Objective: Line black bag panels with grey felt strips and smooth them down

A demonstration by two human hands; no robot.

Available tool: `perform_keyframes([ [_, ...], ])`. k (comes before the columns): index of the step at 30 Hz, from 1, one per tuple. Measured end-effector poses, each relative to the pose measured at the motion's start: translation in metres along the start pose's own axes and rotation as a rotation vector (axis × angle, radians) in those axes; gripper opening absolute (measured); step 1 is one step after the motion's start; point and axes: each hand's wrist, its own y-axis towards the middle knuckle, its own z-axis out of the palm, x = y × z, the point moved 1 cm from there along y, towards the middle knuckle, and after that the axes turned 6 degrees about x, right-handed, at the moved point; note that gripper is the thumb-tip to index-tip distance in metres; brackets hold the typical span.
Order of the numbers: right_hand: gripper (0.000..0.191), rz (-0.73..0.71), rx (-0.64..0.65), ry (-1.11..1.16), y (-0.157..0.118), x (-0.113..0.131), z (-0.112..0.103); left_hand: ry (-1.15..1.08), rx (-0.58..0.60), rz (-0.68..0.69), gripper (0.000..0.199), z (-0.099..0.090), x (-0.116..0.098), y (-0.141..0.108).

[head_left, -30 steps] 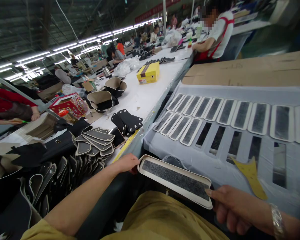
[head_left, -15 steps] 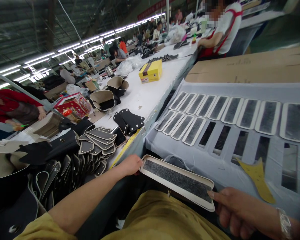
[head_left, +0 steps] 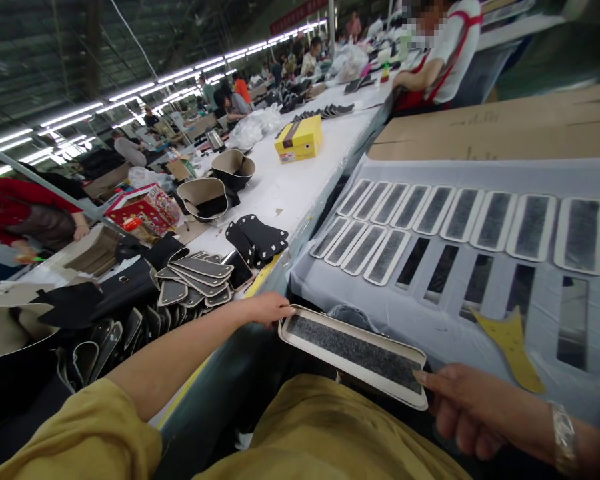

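Observation:
A long cream-edged case with a dark speckled panel [head_left: 353, 353] lies slantwise in front of my body. My left hand [head_left: 270, 309] is closed at its upper left corner. At the lower right end, my right hand [head_left: 465, 407] grips the rim, thumb on top at the panel's end and the other fingers curled below. Rows of similar cream-framed panels [head_left: 495, 220] lie on the grey cloth to the right. Beside my left forearm is a pile of dark, light-edged pieces [head_left: 200, 273].
A yellow curved piece [head_left: 513, 347] lies on the cloth among dark rectangular openings. On the white table [head_left: 300, 180] are a yellow box [head_left: 299, 139], open round cases [head_left: 203, 199] and black scalloped pieces [head_left: 257, 239]. A person in red straps [head_left: 443, 60] sits beyond; another in red [head_left: 30, 213] is at left.
My left hand has moved slightly up and right along the case's corner, with the left forearm raised. The case's right end is slightly higher. My right hand keeps its hold.

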Motion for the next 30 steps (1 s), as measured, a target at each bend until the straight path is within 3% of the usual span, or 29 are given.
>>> perform_keyframes([
  [2,0.046,0.001,-0.003,0.0,0.001,-0.001,-0.001,0.083,-0.055,0.044,0.027,-0.002,-0.007,0.003],
  [7,0.047,0.036,-0.01,-0.019,0.002,0.0,-0.002,0.085,-0.005,0.075,0.024,-0.006,-0.015,0.009],
  [19,0.048,0.035,0.013,0.0,0.001,-0.004,0.0,-0.182,0.132,0.147,0.029,0.0,0.007,0.012],
  [22,0.045,0.016,0.016,0.03,0.0,-0.002,0.0,-0.55,0.149,0.19,0.038,0.011,0.024,0.007],
  [25,0.044,-0.005,0.025,0.057,-0.003,0.0,0.0,-0.919,0.07,0.196,0.045,0.031,0.046,0.005],
  [30,0.045,0.006,0.039,0.056,-0.004,0.005,0.0,-0.985,-0.087,0.192,0.046,0.061,0.063,0.008],
])
